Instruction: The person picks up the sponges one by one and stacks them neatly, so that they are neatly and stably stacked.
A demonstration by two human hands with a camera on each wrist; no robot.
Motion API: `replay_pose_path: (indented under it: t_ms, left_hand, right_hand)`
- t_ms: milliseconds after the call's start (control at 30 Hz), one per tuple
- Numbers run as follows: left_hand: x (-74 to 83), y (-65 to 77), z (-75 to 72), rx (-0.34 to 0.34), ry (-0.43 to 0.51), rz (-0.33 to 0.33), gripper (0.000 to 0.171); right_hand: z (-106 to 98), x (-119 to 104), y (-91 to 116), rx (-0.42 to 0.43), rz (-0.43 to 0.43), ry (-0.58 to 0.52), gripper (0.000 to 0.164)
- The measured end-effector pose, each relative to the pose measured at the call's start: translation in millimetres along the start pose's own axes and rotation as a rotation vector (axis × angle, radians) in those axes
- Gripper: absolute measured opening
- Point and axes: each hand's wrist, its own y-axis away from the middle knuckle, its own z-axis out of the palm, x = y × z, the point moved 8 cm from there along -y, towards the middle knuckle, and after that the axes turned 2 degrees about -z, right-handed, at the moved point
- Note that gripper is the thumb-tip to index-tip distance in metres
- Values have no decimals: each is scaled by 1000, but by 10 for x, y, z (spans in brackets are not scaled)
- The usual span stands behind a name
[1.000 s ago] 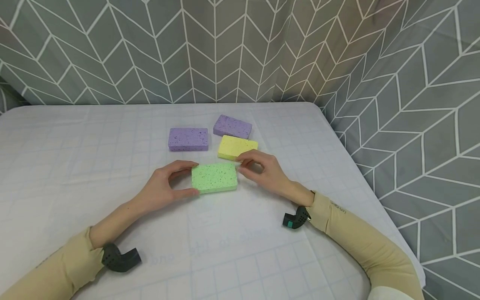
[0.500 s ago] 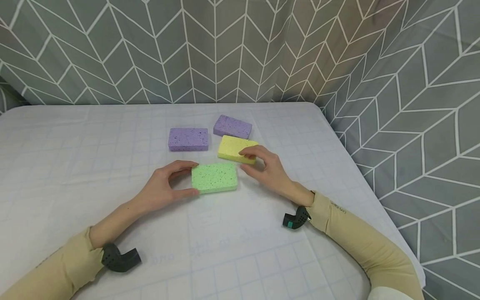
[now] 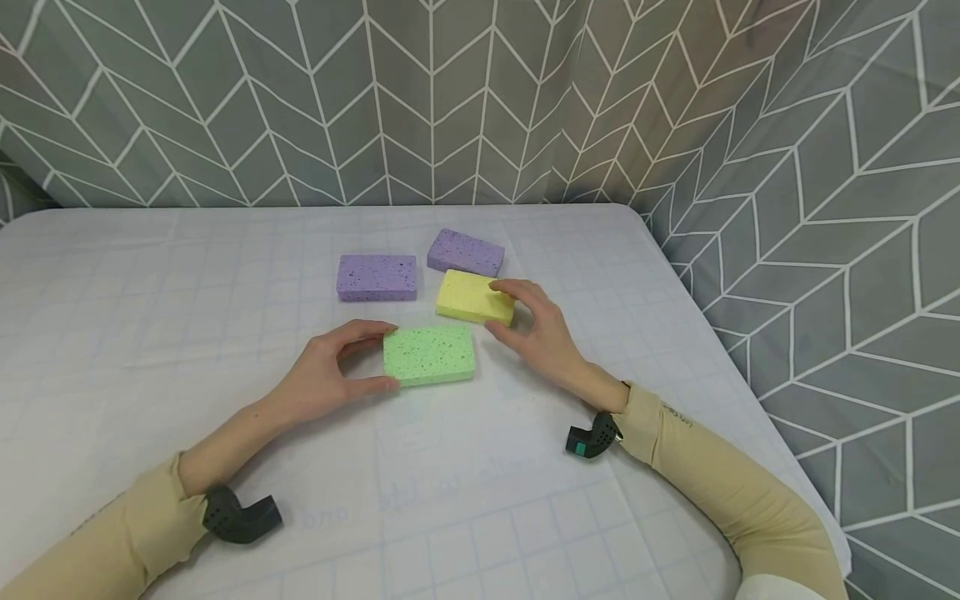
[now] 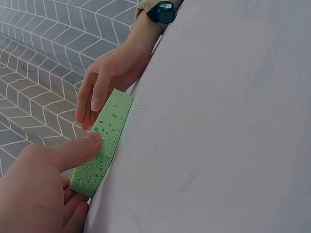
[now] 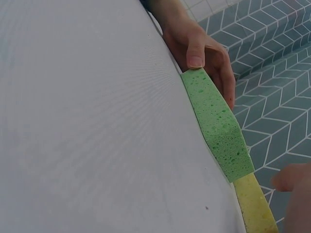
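A green sponge lies on the white-covered table, its near side seen in the left wrist view. My left hand holds its left end, with the thumb on the near side and fingers on the far side. Behind it and to the right is a yellow sponge. My right hand is at its right end, fingers over the far corner and thumb by the near one. In the right wrist view a gap shows between the right thumb and the yellow sponge.
Two purple sponges lie farther back, one on the left and one angled just behind the yellow sponge. A patterned grey curtain hangs along the back and right of the table. Both wrists carry small black cameras.
My right hand has moved away from the green sponge's right end, up and right to the yellow sponge, its thumb and fingers spreading wider. The left hand and the sponges have stayed put.
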Motion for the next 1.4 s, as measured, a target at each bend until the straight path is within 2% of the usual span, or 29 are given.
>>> replay_pose_path:
  t_ms: [300, 533, 1000, 1400]
  left_hand:
    - [-1, -5, 1, 0, 1, 2, 65]
    - [-2, -3, 1, -2, -2, 5, 65]
    - [16, 4, -5, 5, -9, 14, 65]
    - [21, -1, -5, 7, -11, 20, 65]
  right_hand:
    - [-18, 64, 0, -2, 114, 29, 61]
    - [3, 114, 7, -42, 206, 52, 67]
    - [37, 224, 8, -94, 329, 99, 78]
    - [48, 250, 4, -116, 381, 115, 81]
